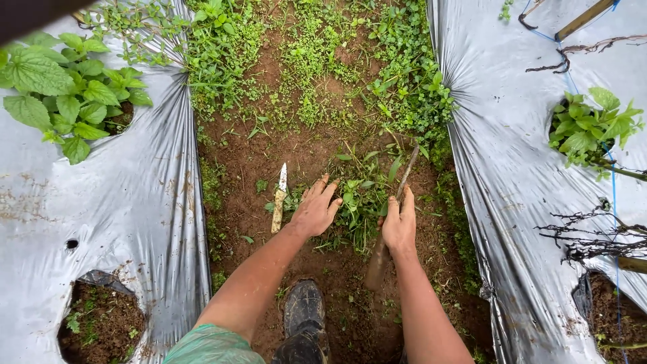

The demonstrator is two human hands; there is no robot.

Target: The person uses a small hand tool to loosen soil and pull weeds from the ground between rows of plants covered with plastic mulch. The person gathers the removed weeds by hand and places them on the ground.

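I see the left hand [315, 209] at frame center, fingers spread flat, pressing on a clump of weeds [360, 199] w/ nothing gripped. Right hand [399, 226] just right of it, closed around a long-handled tool [391, 222] angled up into the clump. Knife [279, 197] lies on bare soil [236, 162] left of center, apart from both hands. Boot [304, 317] at bottom center. Plastic mulch sheets [135, 202] cover both sides.

A clump of green weeds [360, 202] grows from the brown soil path at the frame's centre, leaves splayed and bent, while a long, soil-caked tool [391, 219] leans across it, blade tip toward one o'clock, handle toward six.
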